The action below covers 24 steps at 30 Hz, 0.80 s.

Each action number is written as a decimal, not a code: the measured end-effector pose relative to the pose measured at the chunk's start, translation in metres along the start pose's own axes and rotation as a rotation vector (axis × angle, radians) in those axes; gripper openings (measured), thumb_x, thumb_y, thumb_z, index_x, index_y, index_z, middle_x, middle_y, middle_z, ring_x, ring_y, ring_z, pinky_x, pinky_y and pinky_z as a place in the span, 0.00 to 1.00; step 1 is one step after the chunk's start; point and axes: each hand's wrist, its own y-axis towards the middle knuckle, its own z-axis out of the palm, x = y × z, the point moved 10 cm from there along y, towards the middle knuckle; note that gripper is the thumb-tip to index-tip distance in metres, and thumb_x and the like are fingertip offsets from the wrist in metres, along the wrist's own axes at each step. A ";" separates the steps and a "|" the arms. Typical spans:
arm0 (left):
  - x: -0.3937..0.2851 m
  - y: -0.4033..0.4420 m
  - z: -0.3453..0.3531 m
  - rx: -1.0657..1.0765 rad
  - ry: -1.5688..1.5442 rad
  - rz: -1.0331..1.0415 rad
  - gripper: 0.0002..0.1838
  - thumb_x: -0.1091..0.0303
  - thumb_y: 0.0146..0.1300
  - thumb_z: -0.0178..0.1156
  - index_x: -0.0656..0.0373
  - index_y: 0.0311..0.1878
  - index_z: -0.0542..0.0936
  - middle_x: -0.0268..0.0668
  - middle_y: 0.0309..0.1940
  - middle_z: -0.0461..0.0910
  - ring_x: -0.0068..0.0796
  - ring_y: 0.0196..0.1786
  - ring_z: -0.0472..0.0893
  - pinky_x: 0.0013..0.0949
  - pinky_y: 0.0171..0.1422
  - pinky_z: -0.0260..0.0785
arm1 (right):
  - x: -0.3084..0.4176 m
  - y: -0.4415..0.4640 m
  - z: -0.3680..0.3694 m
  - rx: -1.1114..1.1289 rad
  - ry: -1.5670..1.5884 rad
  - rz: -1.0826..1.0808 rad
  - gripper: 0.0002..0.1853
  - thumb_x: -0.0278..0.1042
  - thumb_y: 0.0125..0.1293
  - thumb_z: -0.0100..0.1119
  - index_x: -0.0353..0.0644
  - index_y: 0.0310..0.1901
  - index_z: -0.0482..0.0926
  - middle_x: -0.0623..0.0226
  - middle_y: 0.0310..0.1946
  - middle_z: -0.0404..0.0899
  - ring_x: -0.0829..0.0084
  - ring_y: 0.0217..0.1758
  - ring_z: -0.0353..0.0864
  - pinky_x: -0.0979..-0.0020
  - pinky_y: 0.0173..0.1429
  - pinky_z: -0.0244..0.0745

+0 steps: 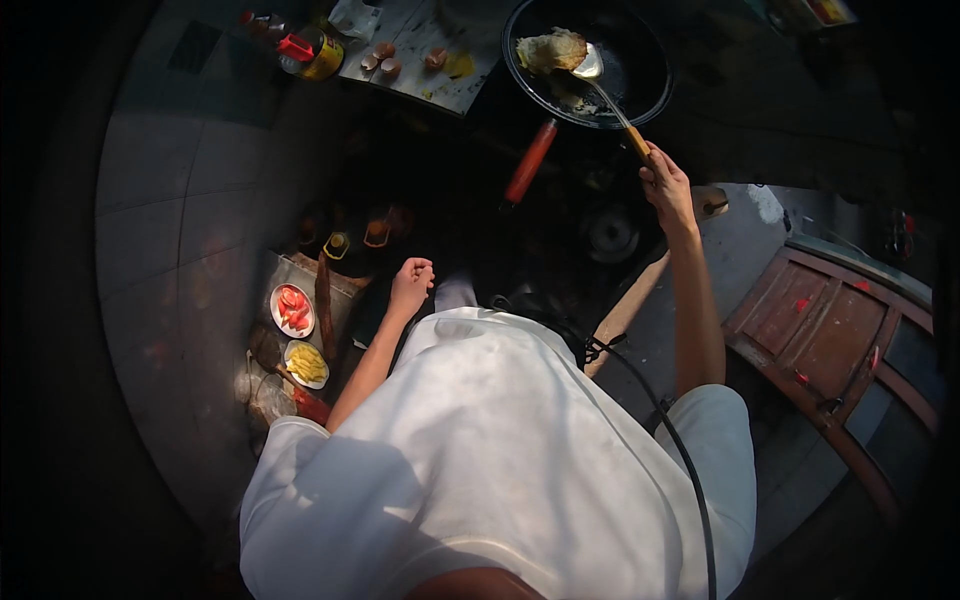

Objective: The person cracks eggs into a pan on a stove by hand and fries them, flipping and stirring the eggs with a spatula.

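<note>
My right hand is wrapped round the wooden handle of a metal spatula. The spatula's head touches a pale, browned piece of fried food at the left side of a dark round pan. Toward me from the pan points its red handle, which neither hand touches. My left hand hangs in front of my body, its fingers curled together, with nothing visible in them.
Broken eggshells and yellow spilled egg lie on a counter left of the pan. Farther left stands a yellow-labelled bottle. A plate of red slices and a plate of yellow pieces are at the left. A wooden door is right.
</note>
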 end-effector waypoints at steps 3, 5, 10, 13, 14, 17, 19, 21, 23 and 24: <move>0.002 0.001 0.005 0.021 0.020 0.001 0.09 0.66 0.65 0.54 0.58 0.45 0.75 0.31 0.31 0.78 0.16 0.29 0.76 0.21 0.27 0.69 | 0.015 -0.012 -0.027 -0.060 -0.082 -0.032 0.23 0.46 0.69 0.54 0.43 0.60 0.73 0.77 0.23 0.71 0.89 0.18 0.60 0.87 0.20 0.52; 0.004 0.002 0.009 0.035 0.028 0.004 0.09 0.66 0.66 0.54 0.58 0.45 0.75 0.30 0.31 0.78 0.16 0.29 0.76 0.21 0.27 0.69 | 0.024 -0.012 -0.037 -0.103 -0.126 -0.044 0.22 0.46 0.69 0.55 0.43 0.59 0.74 0.78 0.22 0.70 0.89 0.18 0.60 0.86 0.21 0.53; -0.004 0.006 0.014 0.050 0.015 0.052 0.09 0.66 0.63 0.55 0.56 0.44 0.76 0.30 0.31 0.79 0.18 0.30 0.77 0.23 0.29 0.70 | 0.038 0.018 -0.025 -0.111 -0.268 -0.182 0.20 0.43 0.70 0.53 0.41 0.58 0.75 0.78 0.20 0.69 0.88 0.19 0.62 0.84 0.22 0.55; -0.007 0.008 0.009 0.038 0.018 0.048 0.08 0.66 0.64 0.55 0.56 0.44 0.76 0.30 0.31 0.79 0.18 0.30 0.77 0.23 0.29 0.70 | 0.066 0.021 0.019 -0.069 -0.450 -0.330 0.20 0.40 0.70 0.52 0.38 0.58 0.75 0.78 0.20 0.71 0.87 0.21 0.65 0.83 0.26 0.61; -0.007 0.008 0.007 0.034 0.019 0.049 0.08 0.66 0.64 0.55 0.56 0.44 0.76 0.30 0.31 0.79 0.18 0.30 0.77 0.23 0.29 0.70 | 0.071 0.021 0.027 -0.091 -0.579 -0.394 0.19 0.40 0.69 0.52 0.40 0.57 0.75 0.74 0.21 0.74 0.84 0.22 0.68 0.79 0.29 0.65; -0.004 0.007 0.002 0.023 0.005 0.025 0.09 0.65 0.64 0.54 0.56 0.44 0.76 0.30 0.31 0.79 0.18 0.30 0.77 0.23 0.29 0.70 | 0.077 0.010 0.053 -0.143 -0.921 -0.427 0.18 0.41 0.68 0.50 0.48 0.57 0.76 0.60 0.22 0.78 0.71 0.22 0.77 0.72 0.32 0.70; 0.000 0.006 -0.003 0.004 0.028 -0.001 0.09 0.65 0.64 0.54 0.56 0.44 0.76 0.29 0.31 0.79 0.18 0.30 0.77 0.23 0.29 0.70 | 0.084 -0.007 0.068 -0.160 -1.089 -0.502 0.18 0.39 0.68 0.52 0.51 0.58 0.75 0.60 0.22 0.79 0.65 0.23 0.78 0.68 0.28 0.70; 0.000 0.004 -0.004 0.003 0.030 -0.004 0.09 0.66 0.65 0.54 0.57 0.45 0.75 0.30 0.31 0.78 0.17 0.30 0.77 0.22 0.28 0.70 | 0.084 -0.018 0.071 -0.152 -1.188 -0.496 0.18 0.38 0.68 0.52 0.52 0.59 0.74 0.62 0.22 0.79 0.65 0.22 0.78 0.67 0.26 0.70; 0.002 0.003 -0.003 0.003 0.033 -0.007 0.09 0.66 0.65 0.54 0.59 0.46 0.75 0.31 0.31 0.78 0.16 0.29 0.76 0.21 0.27 0.69 | 0.092 -0.040 0.084 -0.139 -1.463 -0.756 0.20 0.35 0.67 0.54 0.55 0.61 0.71 0.66 0.20 0.76 0.67 0.19 0.76 0.67 0.23 0.68; 0.003 0.003 -0.002 0.005 0.028 -0.006 0.09 0.66 0.65 0.54 0.58 0.46 0.75 0.31 0.31 0.78 0.16 0.29 0.76 0.21 0.27 0.69 | 0.093 -0.046 0.080 -0.136 -1.463 -0.756 0.20 0.35 0.67 0.54 0.55 0.61 0.71 0.66 0.20 0.76 0.67 0.19 0.76 0.67 0.23 0.68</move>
